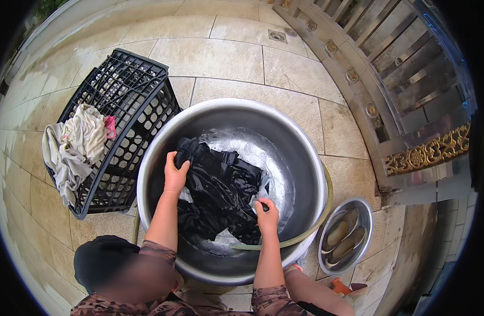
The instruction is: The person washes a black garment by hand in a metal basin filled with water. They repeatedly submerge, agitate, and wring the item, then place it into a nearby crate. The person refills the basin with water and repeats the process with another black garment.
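A wet black garment (222, 185) lies bunched in a large round metal basin (309, 158). My left hand (175, 173) grips its thick upper left edge between thumb and fingers. At the garment's right side, my right hand (267, 215) pinches a bit of the cloth, where a pale grey patch (261, 193) shows. Whether that patch is lining or another cloth is unclear. Over the basin's right rim runs a yellow-green hose (301, 237), its end lying inside near the garment's lower edge. Shiny wet metal shows around the cloth.
Left of the basin stands a black plastic crate (128, 132) with off-white and grey cloths (82, 136) on top. At right, a smaller metal basin (368, 237) holds brown oval things. An orange object (340, 286) lies nearby. A metal gate (354, 75) borders the tiled floor (234, 55).
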A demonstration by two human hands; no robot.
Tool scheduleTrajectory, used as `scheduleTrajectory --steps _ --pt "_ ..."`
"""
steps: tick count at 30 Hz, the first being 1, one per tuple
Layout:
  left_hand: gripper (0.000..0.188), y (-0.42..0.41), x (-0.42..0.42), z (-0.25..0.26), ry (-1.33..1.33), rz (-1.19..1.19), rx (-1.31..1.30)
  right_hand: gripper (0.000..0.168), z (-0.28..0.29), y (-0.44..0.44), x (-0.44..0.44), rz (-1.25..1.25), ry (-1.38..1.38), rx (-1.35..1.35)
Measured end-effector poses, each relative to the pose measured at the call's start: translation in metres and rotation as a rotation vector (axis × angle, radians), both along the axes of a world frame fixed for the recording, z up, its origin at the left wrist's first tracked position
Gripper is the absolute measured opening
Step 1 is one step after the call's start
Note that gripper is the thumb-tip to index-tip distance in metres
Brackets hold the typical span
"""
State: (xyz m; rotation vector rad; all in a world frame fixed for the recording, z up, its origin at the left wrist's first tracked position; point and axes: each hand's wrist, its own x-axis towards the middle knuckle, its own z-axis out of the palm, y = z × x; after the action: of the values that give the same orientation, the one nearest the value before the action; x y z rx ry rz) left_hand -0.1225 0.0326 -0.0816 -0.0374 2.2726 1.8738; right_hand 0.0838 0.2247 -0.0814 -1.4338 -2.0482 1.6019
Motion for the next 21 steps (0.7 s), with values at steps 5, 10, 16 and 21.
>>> scheduleTrajectory --steps 5,10,16,21 --pt "0.085 0.0 0.034 -0.032 -0.171 -0.008 -0.448 0.047 0.002 0.044 -0.001 0.288 -0.386 0.196" --pt "0.084 0.04 0.043 -0.001 -0.613 0.095 0.178 0.08 -0.048 0.074 -0.048 -0.223 -0.098 -0.167" --pt "0.088 0.062 0.039 -0.036 -1.047 -0.081 0.536 0.055 -0.049 -0.009 -0.098 0.193 0.145 -0.002" --pt "0.037 0.057 0.064 -0.059 -0.935 0.26 0.75 0.037 0.037 -0.072 -0.097 0.505 0.098 0.417"
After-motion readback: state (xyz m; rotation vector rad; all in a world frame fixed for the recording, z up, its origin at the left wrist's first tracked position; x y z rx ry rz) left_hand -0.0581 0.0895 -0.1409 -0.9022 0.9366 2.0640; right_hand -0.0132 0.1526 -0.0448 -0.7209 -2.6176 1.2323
